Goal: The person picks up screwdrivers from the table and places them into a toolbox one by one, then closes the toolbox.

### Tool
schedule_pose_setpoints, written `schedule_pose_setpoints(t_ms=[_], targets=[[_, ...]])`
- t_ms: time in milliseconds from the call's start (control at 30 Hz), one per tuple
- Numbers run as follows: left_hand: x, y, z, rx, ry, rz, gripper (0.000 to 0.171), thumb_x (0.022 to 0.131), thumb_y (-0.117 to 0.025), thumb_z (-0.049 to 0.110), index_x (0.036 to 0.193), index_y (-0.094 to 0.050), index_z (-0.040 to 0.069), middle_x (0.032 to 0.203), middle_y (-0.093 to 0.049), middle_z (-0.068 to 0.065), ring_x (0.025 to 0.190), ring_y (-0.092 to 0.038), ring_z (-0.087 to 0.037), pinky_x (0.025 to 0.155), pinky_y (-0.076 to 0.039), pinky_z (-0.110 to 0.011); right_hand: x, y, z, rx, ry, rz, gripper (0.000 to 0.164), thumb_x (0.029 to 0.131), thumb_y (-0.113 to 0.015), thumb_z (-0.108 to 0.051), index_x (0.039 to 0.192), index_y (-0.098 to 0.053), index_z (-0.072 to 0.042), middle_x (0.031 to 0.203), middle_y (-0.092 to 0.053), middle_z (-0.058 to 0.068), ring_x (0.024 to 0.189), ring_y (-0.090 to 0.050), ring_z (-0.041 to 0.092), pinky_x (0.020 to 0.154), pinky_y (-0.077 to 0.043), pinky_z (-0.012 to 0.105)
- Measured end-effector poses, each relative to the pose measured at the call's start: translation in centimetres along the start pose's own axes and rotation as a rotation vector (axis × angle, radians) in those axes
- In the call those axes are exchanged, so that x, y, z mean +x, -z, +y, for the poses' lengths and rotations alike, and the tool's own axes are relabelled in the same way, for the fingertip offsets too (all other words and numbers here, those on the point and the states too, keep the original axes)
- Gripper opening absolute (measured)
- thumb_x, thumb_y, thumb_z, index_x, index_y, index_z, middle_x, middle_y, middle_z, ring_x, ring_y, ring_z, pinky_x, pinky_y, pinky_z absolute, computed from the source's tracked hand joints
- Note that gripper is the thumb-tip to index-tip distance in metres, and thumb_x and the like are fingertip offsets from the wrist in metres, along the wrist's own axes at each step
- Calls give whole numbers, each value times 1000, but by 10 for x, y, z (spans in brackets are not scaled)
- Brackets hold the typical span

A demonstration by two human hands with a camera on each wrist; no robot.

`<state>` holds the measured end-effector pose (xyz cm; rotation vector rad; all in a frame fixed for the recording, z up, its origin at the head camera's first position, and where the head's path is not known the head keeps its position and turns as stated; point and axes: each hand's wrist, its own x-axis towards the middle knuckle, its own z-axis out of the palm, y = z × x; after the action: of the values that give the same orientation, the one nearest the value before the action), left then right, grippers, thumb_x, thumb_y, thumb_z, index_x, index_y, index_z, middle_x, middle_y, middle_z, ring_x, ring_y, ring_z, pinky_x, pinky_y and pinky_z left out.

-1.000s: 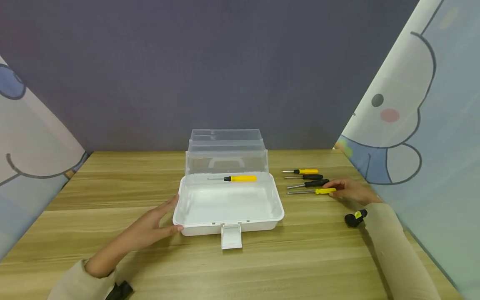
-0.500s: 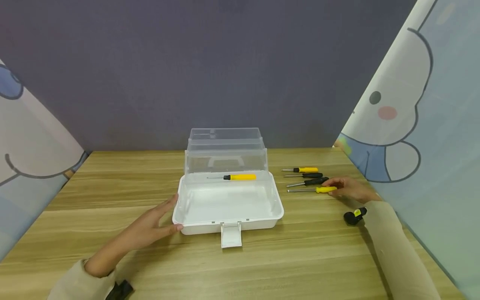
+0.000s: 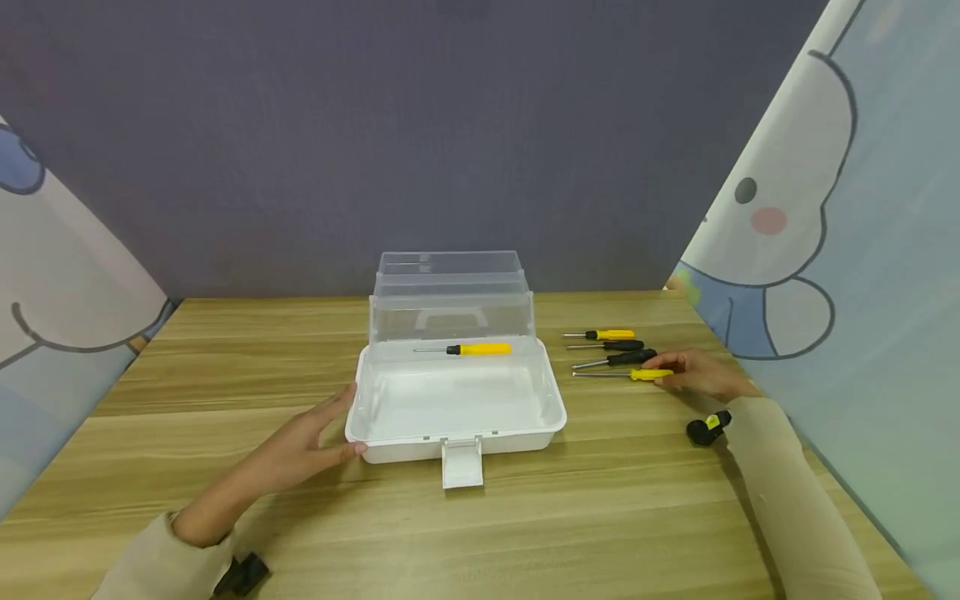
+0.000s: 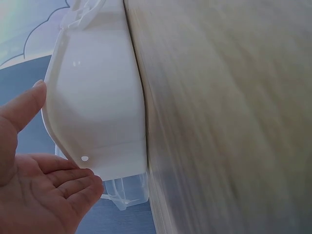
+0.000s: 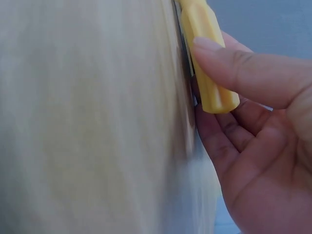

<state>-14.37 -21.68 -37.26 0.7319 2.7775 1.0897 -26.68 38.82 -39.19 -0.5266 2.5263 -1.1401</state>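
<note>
Pinching the front yellow screwdriver (image 3: 645, 375) near its handle's end with the right grip (image 3: 699, 375), closed between thumb and fingers, probably for keeping the shaft clear. Just beside the nearer black screwdriver (image 3: 630, 357), right of the box (image 3: 405, 452); cannot tell whether lifted off the worktop (image 3: 570, 517). Pointing tip-left towards the box, with long axis sideways. Touching the box's left end with the left grip (image 3: 296, 456), spread and holding nothing, likely for steadying.

R hand (image 5: 263, 151) pinches yel. handle (image 5: 213, 96) btwn thumb & fingers, butt end twd palm, just beside wood desk (image 5: 87, 122); desk blurry, fills L side; grey-blue backdrop (image 5: 273, 24) top R.
</note>
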Motion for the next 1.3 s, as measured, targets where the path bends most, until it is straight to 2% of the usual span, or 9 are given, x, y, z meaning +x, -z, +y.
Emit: schedule_pose_setpoints(t_ms=[133,233,333,433,633,800,867,1133,1300], targets=[[-1,-1,-1,3,-7,3,84,88,-66,36,146,-23,-6,149,-24,-29,135,-23,-48,107,-24,-56,-1,-2,-1,-21,11,-2,35,89,-63,-7,119,-57,10,114,-60,26,89,-55,6,71,-49,20],[-1,-2,-2,-7,5,-2,85,88,-65,39,146,-22,-5,150,-23,-27,136,-22,-46,112,-22,-37,-1,-4,-2,-23,14,0,34,90,-63,-7,118,-57,10,110,-61,24,84,-54,7,68,-48,21],[-2,-3,-4,-16,14,-2,85,88,-64,40,146,-22,-5,150,-23,-26,137,-22,-45,105,-14,-13,-2,-6,-3,-29,11,21,33,90,-62,-7,118,-57,11,108,-62,23,79,-53,7,64,-47,21],[-2,-5,-4,-20,11,1,85,88,-64,41,146,-23,-5,150,-23,-26,137,-22,-45,103,-12,-9,-3,-7,-3,-46,-2,42,33,91,-62,-9,118,-58,10,112,-61,24,84,-53,5,67,-47,20],[-5,-5,-2,-17,11,1,85,87,-65,41,146,-24,-5,150,-24,-26,136,-23,-45,107,-16,-16,-6,-9,-1,-28,-18,55,34,92,-61,-10,120,-57,9,115,-59,25,87,-53,5,69,-47,21],[-4,-3,-2,19,1,5,84,88,-65,40,146,-24,-6,149,-26,-27,136,-25,-45,110,-23,-38,-7,-9,-2,9,-33,53,37,92,-61,-10,121,-55,11,116,-59,25,81,-53,6,63,-47,23],[-3,-3,-2,27,4,6,84,88,-65,40,146,-24,-5,149,-26,-27,136,-25,-45,110,-22,-40,-7,-9,-3,21,-38,56,38,92,-61,-10,122,-55,12,117,-58,26,81,-53,6,63,-47,23],[-2,-3,-4,-7,-5,6,85,88,-65,39,146,-23,-6,149,-25,-28,136,-24,-45,104,-13,-10,-8,-6,-1,23,-1,46,36,93,-60,-9,121,-56,12,117,-58,27,82,-54,5,62,-48,23],[-1,-2,-4,14,-4,16,84,88,-65,40,146,-24,-5,149,-26,-27,136,-25,-45,110,-19,-26,-8,-5,-2,25,63,26,33,92,-60,-6,118,-56,14,115,-59,27,86,-56,4,65,-49,22]])
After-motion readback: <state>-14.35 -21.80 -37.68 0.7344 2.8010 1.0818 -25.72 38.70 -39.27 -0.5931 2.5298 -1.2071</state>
